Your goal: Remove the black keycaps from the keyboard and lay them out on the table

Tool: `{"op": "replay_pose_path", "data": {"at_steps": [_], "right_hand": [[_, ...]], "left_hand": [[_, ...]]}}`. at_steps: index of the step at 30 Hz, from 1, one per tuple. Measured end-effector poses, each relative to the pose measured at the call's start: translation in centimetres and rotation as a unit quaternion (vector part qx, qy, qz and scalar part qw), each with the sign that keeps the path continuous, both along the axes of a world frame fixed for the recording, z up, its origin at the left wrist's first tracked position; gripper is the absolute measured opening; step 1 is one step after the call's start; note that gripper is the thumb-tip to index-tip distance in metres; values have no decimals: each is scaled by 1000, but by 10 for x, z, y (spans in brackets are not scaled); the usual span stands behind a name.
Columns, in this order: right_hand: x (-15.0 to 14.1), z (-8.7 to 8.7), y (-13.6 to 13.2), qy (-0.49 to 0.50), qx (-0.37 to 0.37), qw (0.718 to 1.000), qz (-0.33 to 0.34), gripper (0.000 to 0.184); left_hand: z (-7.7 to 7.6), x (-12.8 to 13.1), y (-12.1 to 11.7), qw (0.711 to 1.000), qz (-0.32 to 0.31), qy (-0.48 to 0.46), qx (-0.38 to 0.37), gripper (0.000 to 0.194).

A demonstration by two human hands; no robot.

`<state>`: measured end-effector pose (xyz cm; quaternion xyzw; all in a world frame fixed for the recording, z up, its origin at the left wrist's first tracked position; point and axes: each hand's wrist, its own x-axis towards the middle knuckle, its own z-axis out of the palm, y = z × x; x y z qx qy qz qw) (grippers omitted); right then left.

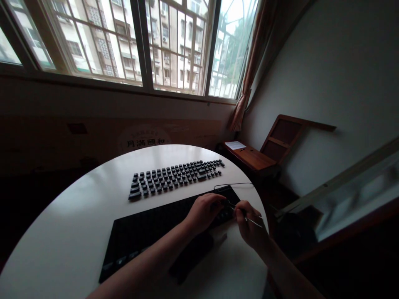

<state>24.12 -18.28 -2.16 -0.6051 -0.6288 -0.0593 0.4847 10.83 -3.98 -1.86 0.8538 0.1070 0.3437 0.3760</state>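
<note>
A black keyboard lies slantwise on the round white table, most of its face bare and dark, with some keycaps at its right end. Over that end my left hand is closed, fingertips pinched by the tip of the tool; whatever they hold is hidden. My right hand grips a thin wire keycap puller, whose metal wires stick out on both sides of the fist. Its tip meets the left fingertips. Behind the keyboard, loose black keycaps stand in slanted rows.
A cable runs off the keyboard's back right corner. Under my left forearm lies a dark object, too dim to name. The white table has a curved edge. Beyond it stands a wooden chair with papers on it.
</note>
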Motion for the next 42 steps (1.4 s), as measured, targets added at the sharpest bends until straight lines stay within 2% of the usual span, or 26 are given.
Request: {"op": "replay_pose_path", "data": {"at_steps": [5,10,14,17,20,26,29,32,35,36,39,42], "right_hand": [[11,8,-6,-11,-3,996,-91,19],[26,24,-5,-80,-25,991,-107,25],[27,31,3,-91,-32,993,-61,22],[23,28,10,-86,-78,993,2,18],[21,24,15,-85,-121,988,35,13],[24,16,26,-50,-134,989,27,17],[29,18,32,-53,-131,990,26,17],[51,24,50,-48,-126,991,-11,16],[88,26,83,-38,-161,982,-86,19],[101,25,96,-37,-198,973,-114,20],[132,17,134,-39,-249,957,-141,20],[145,5,160,-44,-288,943,-159,21]], "left_hand": [[-4,2,4,998,2,0,-61,27],[-7,5,6,990,-21,-5,-140,26],[-8,6,8,982,-34,-20,-185,28],[-8,6,10,979,-44,-24,-199,28],[-7,6,11,977,-43,-28,-207,29],[-8,5,12,970,-60,-37,-234,27],[-10,5,14,969,-46,-44,-238,31],[-12,5,16,973,-10,-35,-228,34],[-13,5,16,977,17,-6,-213,30],[-13,5,15,979,22,5,-204,29],[-12,4,13,983,33,30,-181,28],[-11,3,12,983,39,34,-176,27]]}}
